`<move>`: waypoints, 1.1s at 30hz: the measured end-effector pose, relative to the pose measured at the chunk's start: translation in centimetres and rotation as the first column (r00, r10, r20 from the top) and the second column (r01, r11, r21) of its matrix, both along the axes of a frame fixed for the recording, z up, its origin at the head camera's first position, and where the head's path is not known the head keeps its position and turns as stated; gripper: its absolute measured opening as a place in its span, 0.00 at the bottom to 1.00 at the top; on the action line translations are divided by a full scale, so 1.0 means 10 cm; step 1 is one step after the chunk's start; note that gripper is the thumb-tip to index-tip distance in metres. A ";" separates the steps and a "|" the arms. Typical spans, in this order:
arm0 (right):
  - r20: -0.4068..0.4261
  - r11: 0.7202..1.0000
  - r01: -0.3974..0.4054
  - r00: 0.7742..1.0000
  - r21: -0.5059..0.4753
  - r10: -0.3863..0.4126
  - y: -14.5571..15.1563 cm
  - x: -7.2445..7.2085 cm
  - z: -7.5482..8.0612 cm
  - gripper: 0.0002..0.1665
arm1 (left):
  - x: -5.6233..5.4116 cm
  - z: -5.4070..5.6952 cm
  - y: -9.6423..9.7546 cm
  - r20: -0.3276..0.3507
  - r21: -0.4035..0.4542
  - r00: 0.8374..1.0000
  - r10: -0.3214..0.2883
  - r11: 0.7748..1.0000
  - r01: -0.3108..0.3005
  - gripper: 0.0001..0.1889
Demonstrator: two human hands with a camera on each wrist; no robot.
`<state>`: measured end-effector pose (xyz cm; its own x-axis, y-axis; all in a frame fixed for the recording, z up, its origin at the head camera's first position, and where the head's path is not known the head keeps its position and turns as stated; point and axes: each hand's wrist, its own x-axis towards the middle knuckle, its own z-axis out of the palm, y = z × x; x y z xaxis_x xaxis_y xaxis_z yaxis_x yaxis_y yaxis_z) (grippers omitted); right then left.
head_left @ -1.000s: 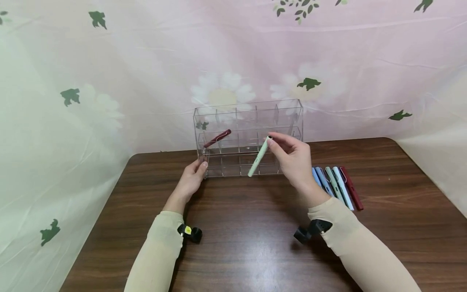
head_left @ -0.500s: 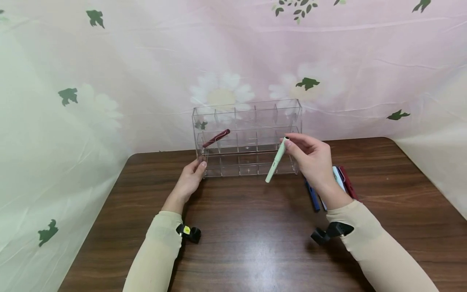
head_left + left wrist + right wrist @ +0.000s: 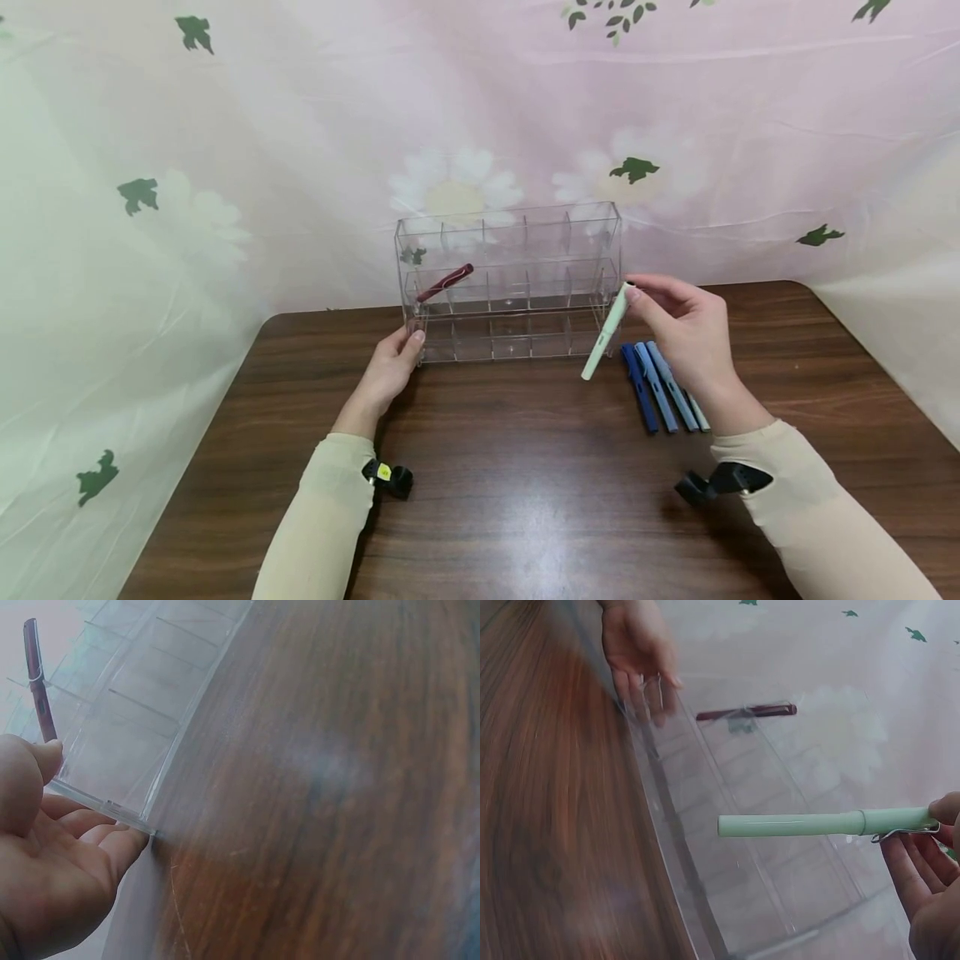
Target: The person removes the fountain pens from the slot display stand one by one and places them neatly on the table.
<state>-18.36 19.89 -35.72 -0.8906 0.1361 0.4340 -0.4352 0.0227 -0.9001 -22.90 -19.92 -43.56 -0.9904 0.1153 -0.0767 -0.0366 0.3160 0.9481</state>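
Note:
A clear compartmented display rack (image 3: 510, 348) stands at the back of the table. My left hand (image 3: 392, 367) grips its lower left corner; in the left wrist view the thumb and fingers (image 3: 112, 844) lie about the rack's side edge. One dark red pen (image 3: 446, 284) leans at a slant in the rack's left compartment. My right hand (image 3: 693, 342) pinches a mint green pen (image 3: 606, 333) by its capped end, just in front of the rack's right end. The pen tilts, its free end down and to the left. In the right wrist view its clip faces the fingers.
Several pens lie side by side right of the rack, among them a dark blue pen (image 3: 640, 390) and a light blue pen (image 3: 657, 388); my right hand and wrist hide others. A patterned cloth (image 3: 315, 167) hangs behind the wooden table (image 3: 495, 467).
My right hand has moved to the right with the mint green pen, from before the rack's middle to its right end. The blue pens now show and the red one on the table is hidden.

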 end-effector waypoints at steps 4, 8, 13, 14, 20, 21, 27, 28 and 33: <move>-0.002 1.000 0.011 1.000 -0.013 -0.011 0.15 0.02 -0.02 0.13 | 0.00 0.00 -0.01 -0.007 0.006 1.000 -0.006 1.000 0.006 0.29; 0.024 0.997 0.067 0.997 0.039 -0.068 0.30 0.05 -0.04 0.15 | 0.00 0.00 0.00 -0.014 0.012 1.000 -0.005 1.000 0.005 0.29; 0.138 0.979 0.150 0.976 0.140 -0.169 0.48 0.10 -0.05 0.18 | 0.00 0.01 0.02 -0.019 0.011 1.000 -0.004 1.000 0.004 0.28; 0.166 0.981 0.145 0.972 0.131 -0.166 0.51 0.11 -0.06 0.19 | 0.00 0.01 0.02 -0.017 0.011 1.000 -0.003 1.000 0.003 0.28; 0.249 0.992 0.122 0.960 0.029 -0.125 0.69 0.18 -0.10 0.21 | 0.00 0.02 0.02 -0.010 0.019 1.000 -0.002 1.000 0.002 0.29; 0.245 0.987 0.138 0.957 0.077 -0.153 0.72 0.18 -0.10 0.21 | 0.00 0.02 0.02 -0.010 0.020 1.000 -0.003 1.000 0.004 0.29; 0.241 0.952 0.191 0.938 0.238 -0.248 0.89 0.20 -0.13 0.20 | -0.01 0.01 0.02 0.002 0.023 1.000 -0.005 1.000 0.005 0.29; 0.249 0.951 0.191 0.935 0.244 -0.251 0.91 0.21 -0.14 0.20 | -0.02 0.00 0.02 0.002 0.023 1.000 -0.005 1.000 0.005 0.29; 0.228 0.893 0.211 0.920 0.397 -0.319 1.06 0.23 -0.19 0.22 | -0.01 0.00 0.01 -0.003 0.023 1.000 -0.001 1.000 0.001 0.29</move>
<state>-16.10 30.44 -37.62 -0.9338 0.2678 0.2372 -0.0986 0.4448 -0.8902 -22.97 -19.82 -43.58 -0.9904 0.1184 -0.0715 -0.0338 0.2940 0.9552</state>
